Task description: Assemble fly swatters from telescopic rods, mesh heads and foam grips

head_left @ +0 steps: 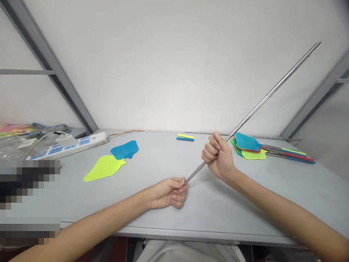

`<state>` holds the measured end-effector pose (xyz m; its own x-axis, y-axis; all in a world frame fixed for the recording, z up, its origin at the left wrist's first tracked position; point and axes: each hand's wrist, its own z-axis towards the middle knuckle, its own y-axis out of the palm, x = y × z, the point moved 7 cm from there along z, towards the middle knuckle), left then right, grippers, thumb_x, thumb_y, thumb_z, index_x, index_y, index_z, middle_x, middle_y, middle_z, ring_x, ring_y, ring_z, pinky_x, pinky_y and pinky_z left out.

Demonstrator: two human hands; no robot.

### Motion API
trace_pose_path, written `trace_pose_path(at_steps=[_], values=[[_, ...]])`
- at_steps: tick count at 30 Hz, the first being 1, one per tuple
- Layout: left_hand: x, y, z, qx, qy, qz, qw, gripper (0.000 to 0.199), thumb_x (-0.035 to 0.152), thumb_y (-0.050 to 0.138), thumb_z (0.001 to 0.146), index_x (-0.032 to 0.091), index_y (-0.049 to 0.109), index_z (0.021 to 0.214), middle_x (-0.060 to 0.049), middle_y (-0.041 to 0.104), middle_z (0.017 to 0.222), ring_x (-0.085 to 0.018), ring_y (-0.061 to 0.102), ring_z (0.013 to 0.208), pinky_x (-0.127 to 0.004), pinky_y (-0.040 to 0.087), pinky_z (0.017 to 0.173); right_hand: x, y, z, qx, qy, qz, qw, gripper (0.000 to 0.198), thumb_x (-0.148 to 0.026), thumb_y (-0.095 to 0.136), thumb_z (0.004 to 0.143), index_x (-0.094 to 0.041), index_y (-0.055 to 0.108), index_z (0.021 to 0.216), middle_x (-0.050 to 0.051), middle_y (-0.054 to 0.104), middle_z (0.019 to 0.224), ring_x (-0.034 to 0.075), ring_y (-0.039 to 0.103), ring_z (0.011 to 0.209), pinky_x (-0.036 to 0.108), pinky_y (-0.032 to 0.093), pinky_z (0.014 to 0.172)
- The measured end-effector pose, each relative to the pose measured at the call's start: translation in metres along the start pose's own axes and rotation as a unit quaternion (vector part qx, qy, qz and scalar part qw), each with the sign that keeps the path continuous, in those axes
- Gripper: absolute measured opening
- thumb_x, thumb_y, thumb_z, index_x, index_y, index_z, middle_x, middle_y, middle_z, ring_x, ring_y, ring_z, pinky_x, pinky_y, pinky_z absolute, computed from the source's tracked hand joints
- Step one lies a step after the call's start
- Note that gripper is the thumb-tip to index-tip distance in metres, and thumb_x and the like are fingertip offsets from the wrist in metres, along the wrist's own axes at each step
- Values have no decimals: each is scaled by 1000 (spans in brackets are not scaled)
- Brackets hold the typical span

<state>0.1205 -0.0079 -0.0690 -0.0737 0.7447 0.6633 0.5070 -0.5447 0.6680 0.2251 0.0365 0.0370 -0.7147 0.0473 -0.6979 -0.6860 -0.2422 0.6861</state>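
A long silver telescopic rod [253,111] slants up to the right above the table, its wider sections at the far end. My left hand [174,193] is closed on the thin lower end, pinching it between thumb and fingers. Higher up the shaft, my right hand [218,154] makes a fist around it. On the table to the left lie a yellow-green fly swatter head [105,168] and a blue fly swatter head [124,149], both without handles. A yellow grip sleeve [185,136] and a blue grip sleeve [184,139] lie side by side near the wall.
Several fly swatters with handles [252,145] are piled at the right. Another thin rod [283,138] lies along the wall. A white power strip [79,145] with plugs and cables stands at the left, near plastic bags [35,129]. Metal frame posts [57,76] flank the table [152,167].
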Motion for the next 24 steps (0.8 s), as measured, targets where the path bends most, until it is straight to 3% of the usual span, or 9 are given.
trace_pose_path(at_steps=[19, 24], values=[[7, 9, -2, 2, 50, 36, 998, 27, 28, 41, 80, 13, 38, 57, 5, 29, 49, -4, 25, 41, -20, 16, 44, -14, 11, 0, -28, 13, -29, 999, 40, -38, 36, 80, -17, 21, 49, -8, 10, 42, 5, 9, 34, 17, 12, 34], [5, 14, -3, -31, 40, 81, 995, 32, 33, 38, 81, 12, 39, 56, 5, 28, 46, -5, 28, 40, -21, 19, 46, -11, 6, 2, -26, 31, -27, 999, 40, -39, 38, 79, -17, 20, 51, -8, 10, 43, 4, 9, 34, 17, 12, 34]])
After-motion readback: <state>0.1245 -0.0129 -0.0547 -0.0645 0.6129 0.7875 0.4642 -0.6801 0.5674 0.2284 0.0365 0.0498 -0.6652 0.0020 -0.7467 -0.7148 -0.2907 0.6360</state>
